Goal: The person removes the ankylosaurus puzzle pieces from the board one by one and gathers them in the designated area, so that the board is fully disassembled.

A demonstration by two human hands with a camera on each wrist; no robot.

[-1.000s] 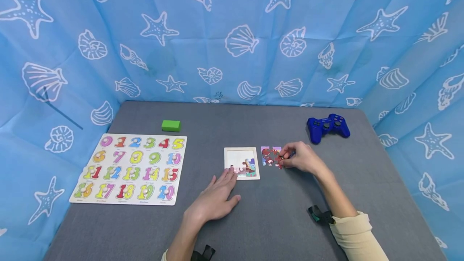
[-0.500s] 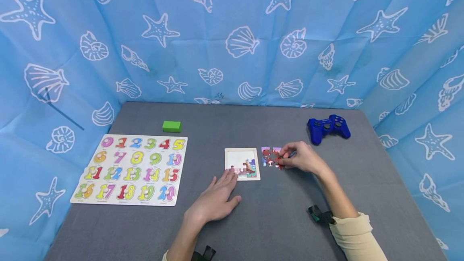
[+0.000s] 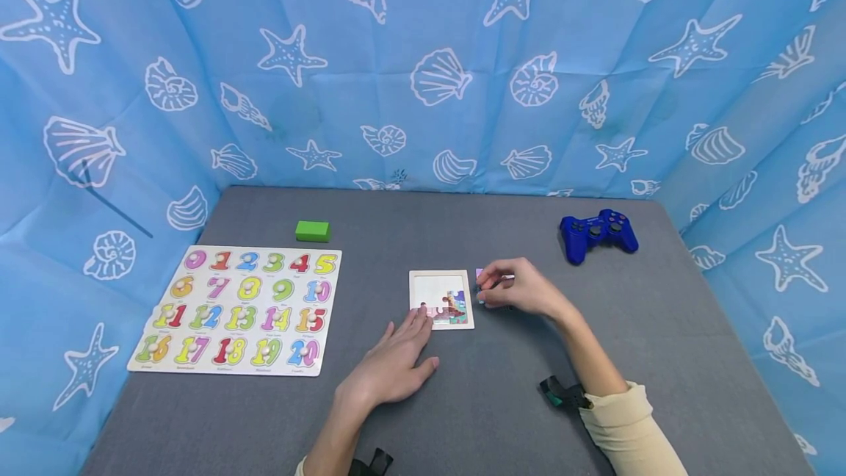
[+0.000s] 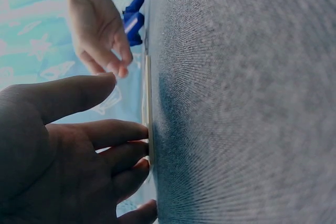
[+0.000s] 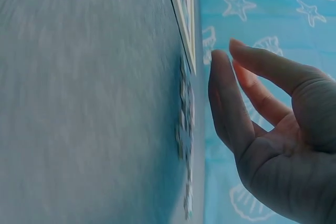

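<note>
My left hand (image 3: pixel 396 367) lies flat, its fingertips on the lower left edge of a small square puzzle tray (image 3: pixel 439 272). Joined jigsaw pieces (image 3: pixel 456 308) fill the tray's bottom and right side; its upper left shows bare white. My right hand (image 3: pixel 523 288) hovers just right of the tray, covering most of the loose jigsaw pieces (image 3: pixel 479 272). In the right wrist view those puzzle pieces (image 5: pixel 185 124) lie on the table beside the tray. Thumb and fingers there are bent toward each other, with a gap and nothing between them.
A number peg board (image 3: pixel 238 307) lies on the left of the grey table (image 3: pixel 489 402). Behind it sits a green block (image 3: pixel 313 231). A blue game controller (image 3: pixel 598 233) is at the back right. A blue seashell curtain (image 3: pixel 396 35) surrounds the table's back and sides.
The right hand has moved left from the right end of the loose puzzle pieces to over them, closer to the tray. My left hand has stayed in place.
</note>
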